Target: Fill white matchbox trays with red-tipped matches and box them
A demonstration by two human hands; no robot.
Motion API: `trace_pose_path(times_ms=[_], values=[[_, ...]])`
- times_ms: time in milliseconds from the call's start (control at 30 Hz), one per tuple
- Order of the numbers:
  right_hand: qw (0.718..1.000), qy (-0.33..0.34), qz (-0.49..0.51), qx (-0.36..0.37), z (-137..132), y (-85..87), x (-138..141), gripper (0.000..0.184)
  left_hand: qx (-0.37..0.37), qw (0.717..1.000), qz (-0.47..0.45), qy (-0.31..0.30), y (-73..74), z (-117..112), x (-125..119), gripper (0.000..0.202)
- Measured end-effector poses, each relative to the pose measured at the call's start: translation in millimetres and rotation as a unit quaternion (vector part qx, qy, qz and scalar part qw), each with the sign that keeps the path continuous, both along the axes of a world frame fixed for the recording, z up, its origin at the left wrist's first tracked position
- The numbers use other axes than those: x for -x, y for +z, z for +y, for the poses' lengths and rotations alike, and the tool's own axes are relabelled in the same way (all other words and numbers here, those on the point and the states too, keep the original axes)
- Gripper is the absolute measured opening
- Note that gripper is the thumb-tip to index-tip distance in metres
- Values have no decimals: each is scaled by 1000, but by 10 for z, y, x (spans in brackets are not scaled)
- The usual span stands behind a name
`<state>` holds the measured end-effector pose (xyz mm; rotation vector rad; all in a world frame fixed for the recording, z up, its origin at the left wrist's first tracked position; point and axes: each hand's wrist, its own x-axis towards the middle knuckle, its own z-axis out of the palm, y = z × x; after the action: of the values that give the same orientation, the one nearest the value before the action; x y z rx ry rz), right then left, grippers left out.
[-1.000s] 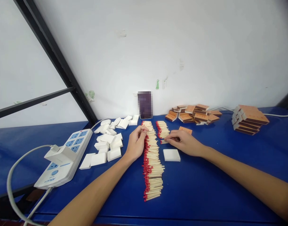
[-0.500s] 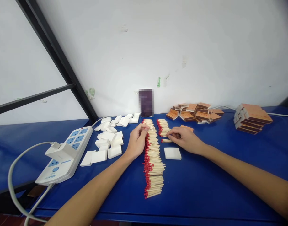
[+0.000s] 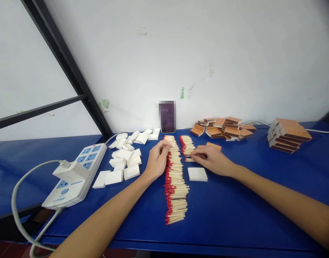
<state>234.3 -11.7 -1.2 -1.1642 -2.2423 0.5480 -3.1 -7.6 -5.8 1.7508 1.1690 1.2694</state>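
Note:
A long row of red-headed matches (image 3: 176,186) lies on the blue table, heads to the left. My left hand (image 3: 157,157) rests against its upper part, thumb and forefinger closed together. Whatever lies between those fingertips is hidden. To the right is a shorter row of matches (image 3: 187,144), with a few matches (image 3: 190,159) just below it. My right hand (image 3: 211,159) is closed in a pinch at the stick ends of these matches; the exact number held cannot be made out. A white matchbox tray (image 3: 197,174) sits just below my right hand.
White matchbox trays (image 3: 124,154) are scattered at left, beside a power strip (image 3: 75,179) with a plugged-in charger (image 3: 71,172). Orange matchbox covers (image 3: 223,128) pile up at the back right. Stacked matchboxes (image 3: 289,134) stand farther right. A phone-like dark panel (image 3: 167,117) leans on the wall.
My right fingertips have shifted very slightly down towards the few lower matches. My left hand stays almost still. The view has moved a little.

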Motion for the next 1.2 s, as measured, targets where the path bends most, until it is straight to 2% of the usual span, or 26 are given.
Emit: trace_pose_path(times_ms=[500,800,1200], values=[[1000,-6,-13,5,21,-37,-11,30,-4,1000,0,-2,14,-12,11,18],[1000,-6,-25,-17,40,-61,-18,29,-6,1000,-4,5,15,-13,1,19],[999,18,-17,-25,33,-68,-25,25,-2,1000,-2,1,16,-10,6,19]])
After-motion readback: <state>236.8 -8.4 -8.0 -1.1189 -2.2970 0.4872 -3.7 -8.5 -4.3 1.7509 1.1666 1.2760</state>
